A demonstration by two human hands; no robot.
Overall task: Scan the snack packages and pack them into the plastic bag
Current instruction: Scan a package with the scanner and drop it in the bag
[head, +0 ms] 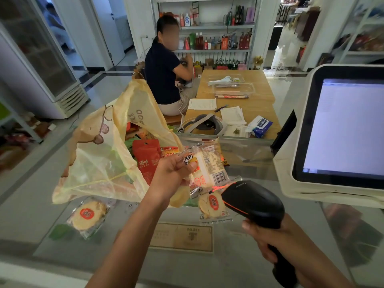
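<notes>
Two hands busy here. Starting big: the glass counter (31, 225) runs under everything, and the yellowish plastic bag (97, 159) sits slumped on it with its mouth open towards me. Everything else I'll place off that bag.

The white checkout screen (349, 129) stands well to the right of the bag, lit up.

The black scanner (255, 202) is right of the bag and closer to me. My right hand (268, 240) is wrapped tight round its handle, and the nose points up and to the left.

Inside the bag there's a red pouch (146, 156) standing near the right side of the mouth, with more packets behind it that I can't make out.

The snack packet (209, 167) being scanned is held up just beside the bag's right edge, above the counter. My left hand (174, 173) pinches its left side between thumb and curled fingers, so the packet sticks out to the right of the hand, barcode at the lower end facing the scanner. There's a reddish glow on its bottom corner.

One round cracker packet (88, 215) lies flat just in front of the bag's near edge. Another cracker pack (211, 205) lies right of the bag, below the held packet and just beside the scanner's nose.
</notes>
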